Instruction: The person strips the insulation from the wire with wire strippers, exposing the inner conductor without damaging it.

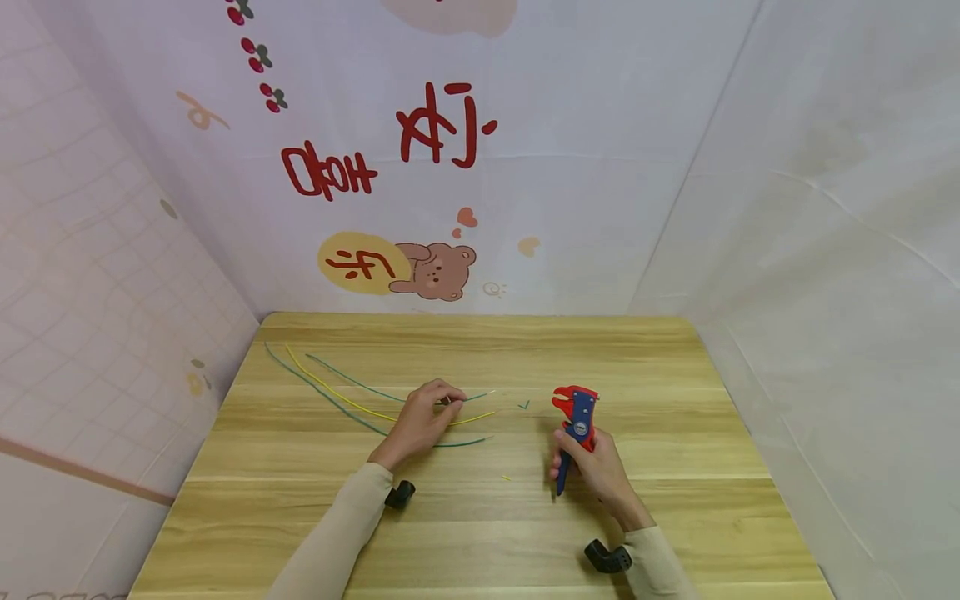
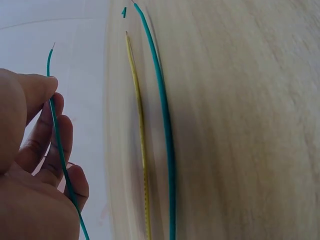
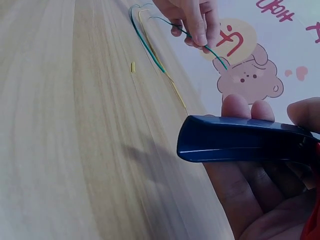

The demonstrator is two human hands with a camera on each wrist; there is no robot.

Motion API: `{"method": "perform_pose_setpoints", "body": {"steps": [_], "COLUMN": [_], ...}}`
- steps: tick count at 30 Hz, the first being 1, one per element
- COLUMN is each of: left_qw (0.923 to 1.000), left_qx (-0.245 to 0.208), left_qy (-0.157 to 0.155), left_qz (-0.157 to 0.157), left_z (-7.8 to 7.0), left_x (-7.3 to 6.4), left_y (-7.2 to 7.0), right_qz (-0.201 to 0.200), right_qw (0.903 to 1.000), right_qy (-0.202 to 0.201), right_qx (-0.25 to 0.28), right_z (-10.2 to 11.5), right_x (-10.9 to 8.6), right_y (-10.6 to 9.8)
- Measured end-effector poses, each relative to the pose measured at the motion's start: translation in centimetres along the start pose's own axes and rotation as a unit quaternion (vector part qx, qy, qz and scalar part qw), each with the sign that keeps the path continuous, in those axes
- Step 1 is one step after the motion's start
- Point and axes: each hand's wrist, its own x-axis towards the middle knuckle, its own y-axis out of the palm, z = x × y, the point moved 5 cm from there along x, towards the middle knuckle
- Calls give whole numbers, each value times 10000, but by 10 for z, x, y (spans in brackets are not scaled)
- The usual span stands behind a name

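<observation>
Between thumb and forefinger, my left hand (image 1: 422, 419) pinches a thin green wire (image 2: 60, 142) near one end, where a short bare strand sticks out past its insulation. Beside that hand lie a yellow wire (image 2: 140, 120) and a second green wire (image 2: 165, 115) on the table, both with bare tips. My right hand (image 1: 606, 477) grips a red and blue wire stripper (image 1: 582, 408) by its handles, its red jaws turned up and to the left. In the right wrist view one dark blue handle (image 3: 235, 140) lies across the fingers.
A small bent scrap of green insulation (image 1: 523, 405) lies between the hands, and a yellow scrap (image 1: 506, 478) sits nearer the front. The wires trail to the table's back left. White printed walls (image 1: 570, 208) stand behind and beside the wooden table (image 1: 465, 550).
</observation>
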Motion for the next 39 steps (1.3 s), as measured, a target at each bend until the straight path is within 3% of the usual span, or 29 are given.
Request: {"method": "perform_pose_setpoints", "body": {"steps": [17,24,31,39], "left_qw": [9999,9986,9992,9986], "left_qx": [121,151,402,491], "left_qy": [-62,439,-37,-191], "left_qz": [22,-238,-80,79], "left_z": [10,20,22,25], "left_x": [8,7,9,9], "left_y": [7,10,15,18], "right_qz": [-113,-193,-202,-220], "right_qw": [9999,9997,9996,9996], "right_qy": [-12,37,67,80], "right_qx": [55,133,160,152], "right_z": [-1,-5,-7,-9], "right_x": [0,0,-1,-3], "right_y": [-8,-10,-11,-12]}}
